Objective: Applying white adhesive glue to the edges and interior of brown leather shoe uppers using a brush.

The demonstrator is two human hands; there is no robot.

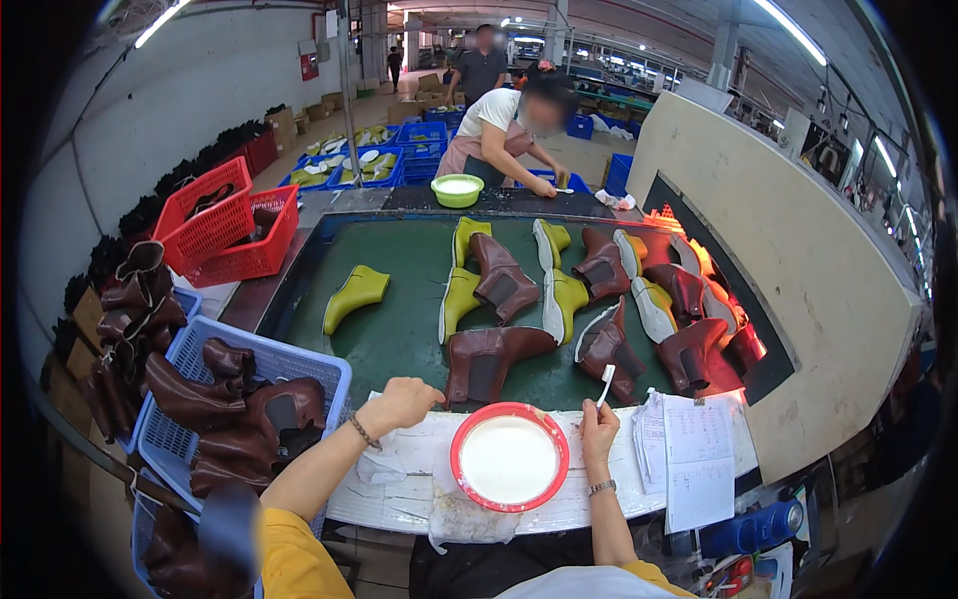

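Note:
My left hand (401,403) is curled, its fingertips at the shaft edge of a brown ankle boot (519,344). That boot lies on its side at the near edge of the green belt (399,240). Whether the fingers grip it is hidden. My right hand (599,431) is closed around a white toothbrush-like brush (607,377), held bristle end up. Just beyond the brush lies another brown boot (611,349), its pale sole edge showing. Between my hands stands a red-rimmed bowl (561,455) of white liquid on the white ledge (399,499).
Yellow-green boots (357,297) and more brown boots lie on the belt, some under a glowing orange heater (704,255) at right. A blue crate (344,374) of brown boots stands left. Papers (699,454) lie right. Across the belt, a person (489,130) works beside a green bowl (457,200).

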